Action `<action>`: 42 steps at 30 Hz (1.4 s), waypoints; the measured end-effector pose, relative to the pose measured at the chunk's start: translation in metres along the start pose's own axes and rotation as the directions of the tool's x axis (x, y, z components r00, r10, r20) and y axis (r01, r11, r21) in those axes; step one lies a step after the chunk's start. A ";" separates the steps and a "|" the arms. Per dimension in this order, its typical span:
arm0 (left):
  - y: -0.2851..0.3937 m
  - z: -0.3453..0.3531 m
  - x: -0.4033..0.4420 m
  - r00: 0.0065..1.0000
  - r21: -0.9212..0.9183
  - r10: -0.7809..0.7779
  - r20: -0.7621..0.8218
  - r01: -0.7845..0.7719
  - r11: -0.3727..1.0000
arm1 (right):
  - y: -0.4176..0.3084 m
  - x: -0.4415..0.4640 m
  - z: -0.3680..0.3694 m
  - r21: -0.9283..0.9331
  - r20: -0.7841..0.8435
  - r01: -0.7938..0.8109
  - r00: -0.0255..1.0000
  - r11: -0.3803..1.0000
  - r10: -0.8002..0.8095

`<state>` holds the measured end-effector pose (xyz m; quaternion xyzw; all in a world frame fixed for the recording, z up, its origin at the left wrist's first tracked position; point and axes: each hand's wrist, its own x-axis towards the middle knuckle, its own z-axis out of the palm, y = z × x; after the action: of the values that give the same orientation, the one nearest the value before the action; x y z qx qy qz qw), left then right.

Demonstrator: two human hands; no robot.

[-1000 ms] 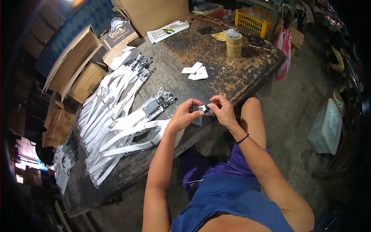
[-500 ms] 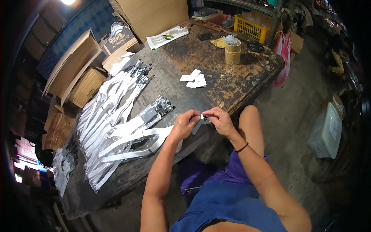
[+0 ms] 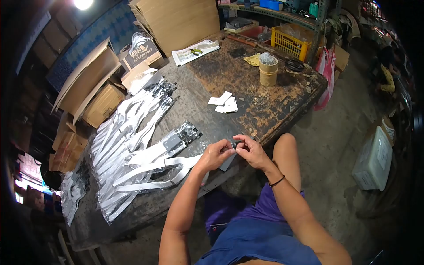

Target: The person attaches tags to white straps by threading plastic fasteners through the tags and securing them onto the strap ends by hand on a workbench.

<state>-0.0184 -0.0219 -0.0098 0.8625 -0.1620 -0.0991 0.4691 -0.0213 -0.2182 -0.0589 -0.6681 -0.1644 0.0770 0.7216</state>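
My left hand (image 3: 217,153) and my right hand (image 3: 250,151) meet at the table's near edge, fingers pinched closed and fingertips almost touching. Between them a small black end piece (image 3: 235,144) shows, mostly covered by the fingers. A white strap (image 3: 179,174) in clear plastic loops across the table and runs to my left hand. Below the fingers hangs a pale grey flat piece (image 3: 227,163). Left of my hands lies another bagged strap with a grey card (image 3: 173,145) and black top.
Many bagged white straps (image 3: 119,132) cover the left side of the table (image 3: 207,92). White cards (image 3: 226,103) lie mid-table. A tan cup (image 3: 268,75) holds clear plastic bits. Cardboard boxes (image 3: 101,108) stand at the left, and a yellow crate (image 3: 289,43) stands behind.
The view has tilted up slightly, so everything sits lower. My fingers have drawn closer together over the small piece, and the white bit seen between them earlier is now hidden.
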 end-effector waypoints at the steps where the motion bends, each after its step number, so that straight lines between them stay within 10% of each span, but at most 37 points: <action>1: 0.000 0.000 0.001 1.000 0.003 0.015 0.008 -0.015 1.000 | 0.000 0.001 0.000 0.000 -0.002 0.003 1.000 1.000 -0.003; 29: -0.002 0.013 -0.002 0.992 0.082 0.112 -0.054 -0.107 0.991 | 0.001 0.001 -0.001 -0.056 0.024 0.022 1.000 0.998 -0.020; 42: 0.002 0.008 -0.007 0.995 -0.181 -0.013 -0.102 -0.005 0.983 | -0.017 -0.007 0.004 -0.221 0.111 0.034 0.994 0.975 -0.009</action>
<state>-0.0284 -0.0268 -0.0122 0.8205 -0.1262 -0.0700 0.5532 -0.0305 -0.2186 -0.0429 -0.7376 -0.2186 0.0868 0.6330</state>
